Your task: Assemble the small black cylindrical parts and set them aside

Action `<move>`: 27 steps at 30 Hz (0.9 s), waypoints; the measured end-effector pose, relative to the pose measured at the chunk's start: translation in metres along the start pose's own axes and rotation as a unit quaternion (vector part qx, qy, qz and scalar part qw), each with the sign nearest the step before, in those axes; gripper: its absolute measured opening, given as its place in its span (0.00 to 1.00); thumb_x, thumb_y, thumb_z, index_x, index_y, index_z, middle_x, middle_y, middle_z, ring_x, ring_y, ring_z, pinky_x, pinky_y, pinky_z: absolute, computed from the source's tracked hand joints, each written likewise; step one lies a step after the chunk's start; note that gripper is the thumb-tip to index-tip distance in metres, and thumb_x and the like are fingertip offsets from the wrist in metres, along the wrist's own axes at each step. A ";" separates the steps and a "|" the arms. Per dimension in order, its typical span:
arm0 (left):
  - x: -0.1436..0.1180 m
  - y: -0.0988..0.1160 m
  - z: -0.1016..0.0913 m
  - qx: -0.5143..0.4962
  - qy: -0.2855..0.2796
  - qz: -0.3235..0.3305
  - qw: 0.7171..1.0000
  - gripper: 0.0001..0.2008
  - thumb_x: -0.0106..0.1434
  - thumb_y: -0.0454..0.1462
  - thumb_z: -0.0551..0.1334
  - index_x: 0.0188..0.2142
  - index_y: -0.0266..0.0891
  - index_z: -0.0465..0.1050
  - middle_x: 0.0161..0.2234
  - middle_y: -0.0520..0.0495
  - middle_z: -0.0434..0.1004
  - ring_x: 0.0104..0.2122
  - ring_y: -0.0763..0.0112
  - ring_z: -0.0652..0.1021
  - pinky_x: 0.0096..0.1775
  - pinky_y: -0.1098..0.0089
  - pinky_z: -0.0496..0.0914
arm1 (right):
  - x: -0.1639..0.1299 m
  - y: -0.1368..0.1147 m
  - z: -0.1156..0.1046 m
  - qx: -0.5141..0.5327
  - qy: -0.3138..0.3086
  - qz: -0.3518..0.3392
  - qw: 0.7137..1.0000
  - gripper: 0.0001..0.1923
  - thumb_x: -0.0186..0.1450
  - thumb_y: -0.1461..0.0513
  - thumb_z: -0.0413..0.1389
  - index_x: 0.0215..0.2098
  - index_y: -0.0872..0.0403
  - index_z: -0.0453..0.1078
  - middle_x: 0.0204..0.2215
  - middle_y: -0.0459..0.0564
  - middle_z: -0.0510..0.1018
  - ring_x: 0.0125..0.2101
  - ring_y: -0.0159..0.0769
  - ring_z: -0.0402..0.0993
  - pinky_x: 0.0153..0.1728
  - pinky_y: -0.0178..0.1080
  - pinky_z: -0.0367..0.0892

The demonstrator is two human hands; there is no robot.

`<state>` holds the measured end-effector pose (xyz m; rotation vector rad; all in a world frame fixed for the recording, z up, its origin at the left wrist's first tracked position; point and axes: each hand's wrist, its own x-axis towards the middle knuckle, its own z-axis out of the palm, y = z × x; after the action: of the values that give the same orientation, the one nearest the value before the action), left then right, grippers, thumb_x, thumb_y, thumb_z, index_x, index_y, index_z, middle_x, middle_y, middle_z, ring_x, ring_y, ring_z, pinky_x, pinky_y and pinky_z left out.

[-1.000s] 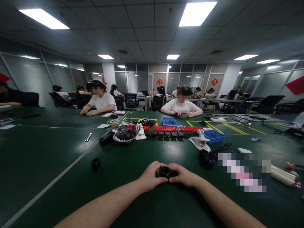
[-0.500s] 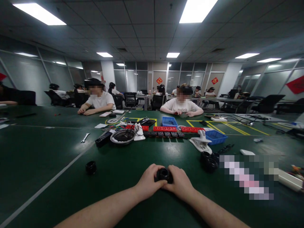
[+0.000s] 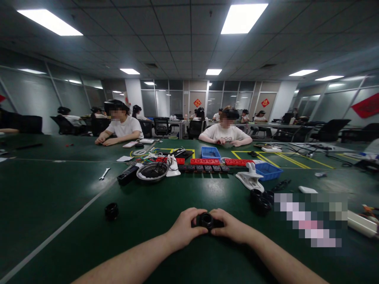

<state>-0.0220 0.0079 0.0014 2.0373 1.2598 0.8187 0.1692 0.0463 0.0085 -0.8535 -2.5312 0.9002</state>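
A black round part with a ring-shaped opening on top is held low over the green table, between my two hands. My left hand curls round its left side, thumb at the near edge and fingers at the far edge. My right hand grips the right side, thumb in front and fingertips behind. The part's underside and exact kind are hidden. A similar black ring-like piece lies alone to the left. Several more black round pieces are grouped on the right.
Beyond my hands lie a round dark dish, a white clamp-like stand, red socket strips and blue bins. A wrench rests at left. Two people sit across the green table.
My right hand has shifted slightly right and changed its hold, with the thumb now in front of the black part. The left hand keeps its grip. The view has tilted slightly.
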 end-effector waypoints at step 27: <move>-0.003 -0.002 0.002 -0.014 -0.001 0.027 1.000 0.23 0.48 0.37 0.63 0.44 0.41 0.63 0.33 0.51 0.62 0.28 0.74 0.65 0.30 0.74 0.62 | -0.003 -0.006 0.007 -0.020 0.007 -0.006 1.000 0.14 0.52 0.60 0.56 0.36 0.55 0.66 0.33 0.47 0.68 0.35 0.36 0.63 0.35 0.35 0.58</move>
<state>-0.0228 0.0053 -0.0023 2.0575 1.1915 0.8545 0.1660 0.0375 0.0071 -0.8533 -2.5485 0.8397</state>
